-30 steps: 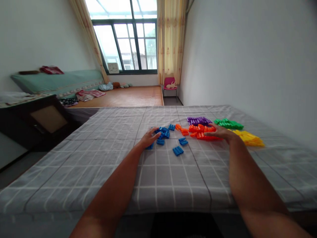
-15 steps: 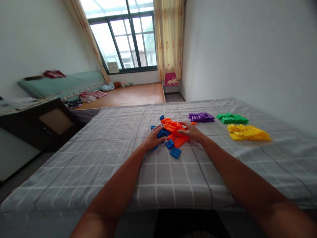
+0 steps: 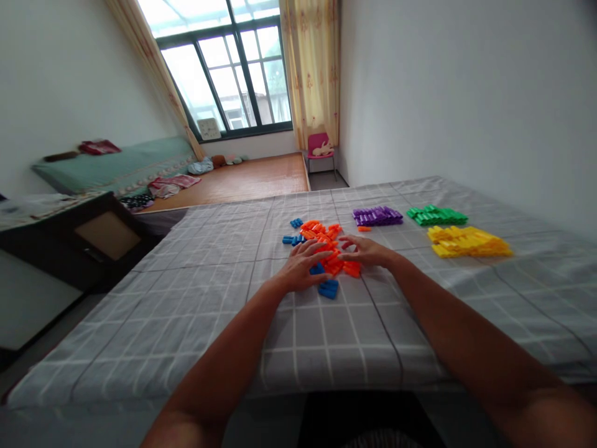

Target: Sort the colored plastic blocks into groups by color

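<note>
A mixed heap lies on the checked cloth, made of orange plastic pieces (image 3: pixel 321 231) and blue plastic pieces (image 3: pixel 329 289), small and ribbed, perhaps clothes pegs. My left hand (image 3: pixel 303 266) is spread palm down over the heap's near left side, hiding some blue and orange pieces. On the right edge of the heap, my right hand (image 3: pixel 366 252) has thumb and fingers apart beside the orange pieces, with nothing visibly gripped. One orange piece (image 3: pixel 364 229) lies alone beyond my right hand.
To the right, separate piles of purple pieces (image 3: pixel 377 216), green pieces (image 3: pixel 437 215) and yellow pieces (image 3: pixel 469 242) lie on the checked cloth (image 3: pixel 196 311). A white wall (image 3: pixel 466 93) runs along the right. Further off are a wooden bed (image 3: pixel 261 177), a pink chair (image 3: pixel 319 144) and a dark cabinet (image 3: pixel 93 236).
My left hand has moved right and nearer, over the heap. The orange pieces are spread lower and flatter, with some shifted right near my right hand. The view has tilted slightly.
</note>
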`<state>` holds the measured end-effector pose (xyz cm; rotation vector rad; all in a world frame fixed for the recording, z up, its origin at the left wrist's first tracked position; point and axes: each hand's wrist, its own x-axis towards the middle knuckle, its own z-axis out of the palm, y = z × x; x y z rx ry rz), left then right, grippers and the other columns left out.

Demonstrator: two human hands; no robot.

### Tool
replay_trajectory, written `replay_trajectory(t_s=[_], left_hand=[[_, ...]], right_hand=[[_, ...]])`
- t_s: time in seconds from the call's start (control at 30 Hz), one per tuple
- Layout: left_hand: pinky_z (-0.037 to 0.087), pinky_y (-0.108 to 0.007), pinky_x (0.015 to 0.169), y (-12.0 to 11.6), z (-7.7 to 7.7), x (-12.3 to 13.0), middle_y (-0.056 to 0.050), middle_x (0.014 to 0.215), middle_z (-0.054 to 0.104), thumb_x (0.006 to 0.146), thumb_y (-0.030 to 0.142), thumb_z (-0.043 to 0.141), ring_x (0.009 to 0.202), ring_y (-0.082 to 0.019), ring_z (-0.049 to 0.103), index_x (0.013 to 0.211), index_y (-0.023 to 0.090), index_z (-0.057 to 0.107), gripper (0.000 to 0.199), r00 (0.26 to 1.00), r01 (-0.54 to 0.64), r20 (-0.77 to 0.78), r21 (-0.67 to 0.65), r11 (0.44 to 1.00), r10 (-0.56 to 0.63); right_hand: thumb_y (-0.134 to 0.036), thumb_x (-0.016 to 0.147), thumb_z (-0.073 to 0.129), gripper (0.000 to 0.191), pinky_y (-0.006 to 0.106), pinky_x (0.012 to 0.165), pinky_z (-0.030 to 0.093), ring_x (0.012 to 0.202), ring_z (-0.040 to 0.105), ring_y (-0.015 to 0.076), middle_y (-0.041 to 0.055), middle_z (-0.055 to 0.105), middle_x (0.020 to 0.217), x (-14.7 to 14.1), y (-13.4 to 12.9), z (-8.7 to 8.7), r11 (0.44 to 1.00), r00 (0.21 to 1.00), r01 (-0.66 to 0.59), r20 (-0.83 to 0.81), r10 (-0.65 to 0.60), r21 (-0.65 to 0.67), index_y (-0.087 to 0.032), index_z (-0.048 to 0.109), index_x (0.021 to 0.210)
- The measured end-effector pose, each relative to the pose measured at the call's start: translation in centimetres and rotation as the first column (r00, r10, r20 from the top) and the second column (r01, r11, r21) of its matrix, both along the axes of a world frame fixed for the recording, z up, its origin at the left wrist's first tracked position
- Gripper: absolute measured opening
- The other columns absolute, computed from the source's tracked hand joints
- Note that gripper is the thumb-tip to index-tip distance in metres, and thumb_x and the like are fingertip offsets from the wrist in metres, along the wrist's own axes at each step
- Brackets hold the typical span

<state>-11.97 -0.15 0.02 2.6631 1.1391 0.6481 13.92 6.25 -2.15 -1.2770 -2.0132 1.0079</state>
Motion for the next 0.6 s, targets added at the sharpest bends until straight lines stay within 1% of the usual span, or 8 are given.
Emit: replay_trajectory(t_s=[0.1, 0.2, 0.27, 0.3, 0.37, 0.47, 0.53, 0.6], left_hand=[[0.023, -0.049, 0.116, -0.1, 0.0, 0.1, -0.004, 0.147, 0.047, 0.082, 0.050, 0.064, 0.140, -0.029, 0.033, 0.130, 0.033, 0.060, 0.052, 0.994, -0.076, -0.077, 0.036, 0.996, 0.079], [0.029, -0.049, 0.113, 0.7, -0.2, -1.4, -0.004, 0.142, 0.052, 0.087, 0.038, 0.058, 0.134, -0.027, 0.041, 0.117, 0.031, 0.067, 0.032, 0.955, -0.290, -0.037, 0.099, 0.952, 0.295], [0.035, -0.048, 0.109, 1.5, -0.5, -3.0, -0.003, 0.139, 0.054, 0.087, 0.032, 0.055, 0.128, -0.027, 0.048, 0.106, 0.031, 0.071, 0.025, 0.901, -0.432, 0.016, 0.100, 0.896, 0.433], [0.037, -0.048, 0.106, 1.9, -0.6, -3.8, -0.003, 0.136, 0.056, 0.086, 0.030, 0.054, 0.125, -0.027, 0.050, 0.102, 0.030, 0.072, 0.023, 0.873, -0.488, 0.045, 0.084, 0.869, 0.485], [0.041, -0.049, 0.103, 2.6, -0.7, -5.1, -0.004, 0.132, 0.059, 0.085, 0.028, 0.055, 0.121, -0.029, 0.053, 0.095, 0.029, 0.073, 0.021, 0.822, -0.566, 0.104, 0.044, 0.823, 0.560], [0.041, -0.052, 0.102, 2.7, -0.2, -5.3, -0.008, 0.131, 0.059, 0.085, 0.030, 0.055, 0.123, -0.032, 0.052, 0.096, 0.026, 0.072, 0.021, 0.802, -0.583, 0.201, 0.056, 0.810, 0.563], [0.038, -0.050, 0.106, 1.9, 0.6, -4.1, -0.008, 0.133, 0.058, 0.088, 0.032, 0.053, 0.127, -0.030, 0.048, 0.103, 0.026, 0.071, 0.024, 0.869, -0.475, 0.230, 0.132, 0.870, 0.439], [0.032, -0.046, 0.112, 0.5, 1.4, -2.0, -0.006, 0.132, 0.060, 0.091, 0.033, 0.050, 0.131, -0.025, 0.045, 0.108, 0.028, 0.070, 0.027, 0.964, -0.235, 0.172, 0.192, 0.953, 0.203]], right_hand=[[-0.048, 0.068, 0.078, 0.069, 0.043, 0.086, 0.055, 0.096, 0.066, 0.0260, 0.0108, 0.067, 0.114, -2.1, -1.0, 0.2, 0.989, 0.971, -0.146, -0.192, 0.144, 0.004, -0.021, 0.059, 0.129], [-0.049, 0.079, 0.069, 0.065, 0.042, 0.096, 0.051, 0.120, 0.057, 0.0247, 0.0083, 0.053, 0.139, -3.9, -2.2, 1.3, 0.954, 0.848, -0.292, -0.444, 0.289, 0.063, -0.029, 0.049, 0.138], [-0.047, 0.083, 0.065, 0.062, 0.042, 0.102, 0.047, 0.131, 0.048, 0.0238, 0.0051, 0.046, 0.146, -4.4, -2.6, 2.1, 0.952, 0.826, -0.276, -0.475, 0.305, 0.131, -0.032, 0.046, 0.140], [-0.047, 0.083, 0.064, 0.061, 0.042, 0.103, 0.046, 0.133, 0.045, 0.0241, 0.0047, 0.045, 0.147, -4.2, -2.4, 2.4, 0.963, 0.848, -0.220, -0.457, 0.268, 0.157, -0.032, 0.047, 0.139], [-0.047, 0.083, 0.064, 0.058, 0.044, 0.103, 0.045, 0.133, 0.044, 0.0258, 0.0068, 0.049, 0.143, -3.1, -1.4, 2.9, 0.983, 0.910, -0.029, -0.402, 0.101, 0.181, -0.029, 0.050, 0.137], [-0.046, 0.087, 0.058, 0.051, 0.047, 0.103, 0.044, 0.124, 0.052, 0.0274, 0.0126, 0.056, 0.136, 0.6, 1.7, 3.8, 0.938, 0.919, 0.305, -0.310, -0.244, 0.165, -0.021, 0.055, 0.132], [-0.045, 0.090, 0.055, 0.046, 0.047, 0.103, 0.043, 0.118, 0.056, 0.0274, 0.0136, 0.061, 0.129, 3.6, 4.0, 4.6, 0.871, 0.892, 0.441, -0.211, -0.399, 0.216, -0.019, 0.058, 0.128], [-0.044, 0.090, 0.057, 0.040, 0.045, 0.102, 0.044, 0.115, 0.057, 0.0264, 0.0120, 0.063, 0.124, 6.1, 5.8, 5.4, 0.818, 0.878, 0.476, -0.133, -0.459, 0.322, -0.021, 0.061, 0.123]])
